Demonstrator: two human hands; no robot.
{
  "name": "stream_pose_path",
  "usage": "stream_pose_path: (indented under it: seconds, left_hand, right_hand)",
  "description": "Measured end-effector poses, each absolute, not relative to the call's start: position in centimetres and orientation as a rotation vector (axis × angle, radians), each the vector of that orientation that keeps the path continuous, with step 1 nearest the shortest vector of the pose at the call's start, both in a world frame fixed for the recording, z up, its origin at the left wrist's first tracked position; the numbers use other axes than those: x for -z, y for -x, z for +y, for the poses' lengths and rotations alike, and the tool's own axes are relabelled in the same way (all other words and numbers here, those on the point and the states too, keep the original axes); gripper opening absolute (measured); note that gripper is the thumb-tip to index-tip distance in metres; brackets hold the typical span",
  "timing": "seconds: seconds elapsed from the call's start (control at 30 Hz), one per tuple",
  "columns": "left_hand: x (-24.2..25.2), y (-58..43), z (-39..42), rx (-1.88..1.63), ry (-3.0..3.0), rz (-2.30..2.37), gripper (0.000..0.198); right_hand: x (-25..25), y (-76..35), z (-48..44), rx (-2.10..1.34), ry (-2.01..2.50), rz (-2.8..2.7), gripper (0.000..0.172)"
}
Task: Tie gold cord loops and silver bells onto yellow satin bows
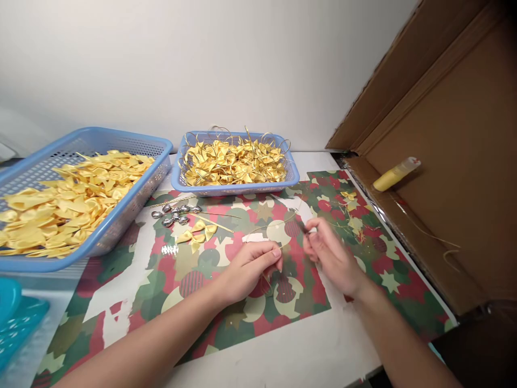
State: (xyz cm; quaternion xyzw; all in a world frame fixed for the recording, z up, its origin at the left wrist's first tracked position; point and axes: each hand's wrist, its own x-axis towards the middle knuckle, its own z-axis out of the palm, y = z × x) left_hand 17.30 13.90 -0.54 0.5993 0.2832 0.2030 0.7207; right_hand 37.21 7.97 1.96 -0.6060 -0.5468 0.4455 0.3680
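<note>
My left hand [252, 268] is closed, thumb against the fingers, over the patterned sheet. A thin gold cord [265, 284] loops out beneath it and seems pinched there. To its right, my right hand [332, 254] is closed around a small dark tool [302, 226], whose blurred tip points up and left; its kind is unclear. Another thin strand arcs across the sheet between and behind both hands. Left of the hands lie a few yellow satin bows [196, 235], several shiny silver metal pieces [176, 214] and some straight gold cords [212, 222].
A large blue basket [108, 229] of yellow bows stands left. Behind, a smaller blue basket [238, 189] holds bows with gold cords. A cardboard wall [452, 134] bounds the right, with a yellow tube [396, 175] on it. Scraps [355, 223] lie nearby; a teal basket [24, 323] sits lower left.
</note>
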Motion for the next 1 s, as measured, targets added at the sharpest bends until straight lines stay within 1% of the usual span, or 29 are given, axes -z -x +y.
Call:
stream_pose_path:
  seconds: [0.1,0.2,0.53,0.7,1.0]
  left_hand:
    - [0.5,-17.4,13.9,-0.478,-1.308,0.616,0.037]
    - [0.4,-17.5,13.9,-0.502,-1.283,0.607,0.035]
    - [0.0,-17.5,13.9,-0.538,-1.192,0.593,0.035]
    - [0.0,-17.5,13.9,-0.496,-1.286,0.607,0.035]
    - [0.1,-17.5,13.9,-0.482,-1.309,0.623,0.035]
  right_hand:
    - [-1.4,-35.5,7.6,-1.387,1.465,-1.440,0.043]
    - [-1.1,-34.8,7.4,-1.448,1.423,-1.405,0.049]
    - [-0.8,-34.7,7.3,-1.461,1.358,-1.329,0.046]
    - [-0.8,-34.5,7.3,-1.402,1.375,-1.403,0.046]
    - [-0.6,-34.6,7.3,-1.407,1.394,-1.346,0.045]
